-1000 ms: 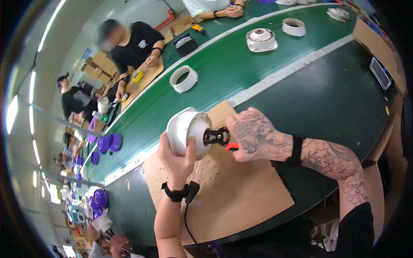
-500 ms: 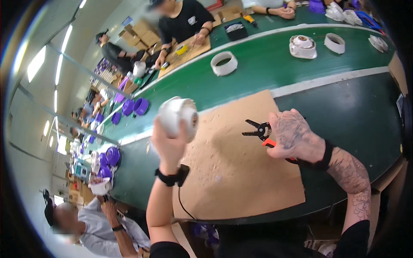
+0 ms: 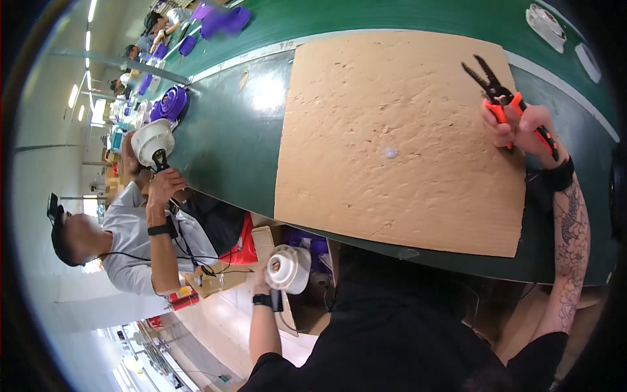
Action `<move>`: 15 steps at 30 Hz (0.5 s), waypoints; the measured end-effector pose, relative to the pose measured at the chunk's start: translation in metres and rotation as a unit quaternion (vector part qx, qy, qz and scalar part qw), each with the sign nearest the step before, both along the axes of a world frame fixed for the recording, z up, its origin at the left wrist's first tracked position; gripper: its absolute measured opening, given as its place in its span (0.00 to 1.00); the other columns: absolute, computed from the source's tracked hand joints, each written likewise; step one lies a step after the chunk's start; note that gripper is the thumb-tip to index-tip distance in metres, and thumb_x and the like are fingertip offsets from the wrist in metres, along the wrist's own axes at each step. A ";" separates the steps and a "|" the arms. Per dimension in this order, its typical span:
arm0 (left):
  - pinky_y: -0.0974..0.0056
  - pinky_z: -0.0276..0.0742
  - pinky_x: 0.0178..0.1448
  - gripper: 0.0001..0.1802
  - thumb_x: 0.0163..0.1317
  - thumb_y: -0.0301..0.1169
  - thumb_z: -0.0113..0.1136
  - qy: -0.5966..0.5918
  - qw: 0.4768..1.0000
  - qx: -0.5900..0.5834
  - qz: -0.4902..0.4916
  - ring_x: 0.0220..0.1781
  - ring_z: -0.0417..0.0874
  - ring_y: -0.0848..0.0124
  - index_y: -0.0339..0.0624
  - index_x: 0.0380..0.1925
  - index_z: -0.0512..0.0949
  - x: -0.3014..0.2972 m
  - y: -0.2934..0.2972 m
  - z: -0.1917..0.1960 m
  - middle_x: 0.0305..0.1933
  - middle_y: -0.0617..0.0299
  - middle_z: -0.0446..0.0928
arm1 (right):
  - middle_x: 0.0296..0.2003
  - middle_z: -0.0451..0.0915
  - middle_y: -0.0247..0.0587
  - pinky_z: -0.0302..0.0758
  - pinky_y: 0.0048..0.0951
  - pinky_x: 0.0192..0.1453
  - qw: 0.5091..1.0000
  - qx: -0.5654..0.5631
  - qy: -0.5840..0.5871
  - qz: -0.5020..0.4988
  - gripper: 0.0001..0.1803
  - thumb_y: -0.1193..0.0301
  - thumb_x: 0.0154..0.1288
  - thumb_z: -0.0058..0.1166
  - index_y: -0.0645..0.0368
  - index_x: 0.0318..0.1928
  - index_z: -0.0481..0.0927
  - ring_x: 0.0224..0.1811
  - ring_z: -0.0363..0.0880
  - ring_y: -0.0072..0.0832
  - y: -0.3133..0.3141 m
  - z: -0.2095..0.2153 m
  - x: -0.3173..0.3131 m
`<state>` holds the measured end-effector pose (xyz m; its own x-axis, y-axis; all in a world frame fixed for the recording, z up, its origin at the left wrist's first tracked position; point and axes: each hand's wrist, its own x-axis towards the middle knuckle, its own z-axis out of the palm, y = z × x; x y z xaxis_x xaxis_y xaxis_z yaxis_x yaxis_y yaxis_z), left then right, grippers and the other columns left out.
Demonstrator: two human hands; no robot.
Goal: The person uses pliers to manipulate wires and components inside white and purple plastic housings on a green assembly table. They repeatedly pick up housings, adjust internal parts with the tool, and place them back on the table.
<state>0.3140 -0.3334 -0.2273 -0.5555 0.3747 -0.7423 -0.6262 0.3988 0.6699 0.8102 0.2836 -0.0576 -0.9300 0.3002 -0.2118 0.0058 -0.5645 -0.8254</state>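
My left hand (image 3: 260, 282) is closed round a white round plastic housing (image 3: 292, 269) with a ringed opening in its face. I hold it low, off the table's front edge, by an open cardboard box (image 3: 264, 240). The housing hides most of my fingers. In my right hand (image 3: 532, 130) are wire strippers (image 3: 499, 98) with black jaws and orange-and-black handles. Their jaws are spread apart and point away, above the right side of a brown cardboard sheet (image 3: 392, 189).
Purple parts (image 3: 318, 250) lie in the box. A co-worker (image 3: 140, 242) at the left works on a white housing (image 3: 153, 142) with a black-handled tool. A purple part (image 3: 171, 103) stands on the green table (image 3: 225, 140). White parts (image 3: 546, 27) sit far right on the conveyor (image 3: 392, 16).
My view has turned down and left. My left hand has carried the white housing from above the cardboard sheet down past the table edge. The wire strippers remain in my right hand, now turned palm-inward.
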 end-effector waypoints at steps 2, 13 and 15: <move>0.53 0.86 0.60 0.27 0.73 0.45 0.56 0.012 1.000 0.000 -0.007 0.54 0.88 0.59 0.39 0.63 0.77 0.015 -0.001 -0.055 0.56 0.52 0.85 | 0.27 0.68 0.27 0.57 0.20 0.32 1.000 -0.011 0.015 -0.013 0.28 0.58 0.41 0.61 0.63 0.41 0.71 0.26 0.59 0.17 0.000 0.001 0.000; 0.47 0.83 0.55 0.42 0.73 0.65 0.42 -0.199 0.924 -0.103 0.311 0.54 0.85 0.52 0.36 0.61 0.77 0.045 0.010 -0.240 0.57 0.40 0.82 | 0.26 0.65 0.27 0.56 0.22 0.30 0.999 -0.004 0.040 -0.024 0.28 0.56 0.44 0.60 0.62 0.41 0.69 0.25 0.58 0.18 -0.002 0.008 -0.003; 0.51 0.83 0.43 0.38 0.75 0.62 0.40 -0.131 0.977 -0.139 0.095 0.41 0.86 0.55 0.36 0.53 0.81 0.046 0.014 -0.238 0.43 0.44 0.85 | 0.27 0.65 0.27 0.57 0.21 0.31 0.999 -0.024 0.045 -0.018 0.29 0.56 0.44 0.60 0.62 0.42 0.69 0.26 0.58 0.17 0.004 0.005 -0.001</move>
